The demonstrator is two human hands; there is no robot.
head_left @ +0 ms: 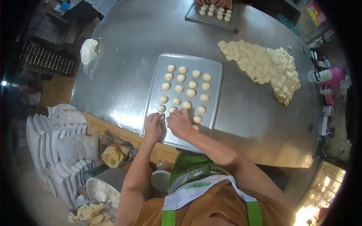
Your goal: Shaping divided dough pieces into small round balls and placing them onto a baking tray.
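Curling over the tray by its near left corner, the left hand is holding its fingers bent and close together, just beside one of the pale balls; whether it is clamping anything underneath, I cannot tell. The right hand is arching over the middle of the tray's near part, fingers bent, one fingertip lying at or just beside another ball; its palm is hiding whatever may be in its grasp. The balls are sitting in four rough columns between the tray's far and near edges, one partly hiding behind the right wrist. Toward the tabletop's right edge, a heap of cut dough is lying, while a white lump is resting by the left edge. At the far edge, a co-worker's hands are reaching over a second tray, which is carrying more balls.
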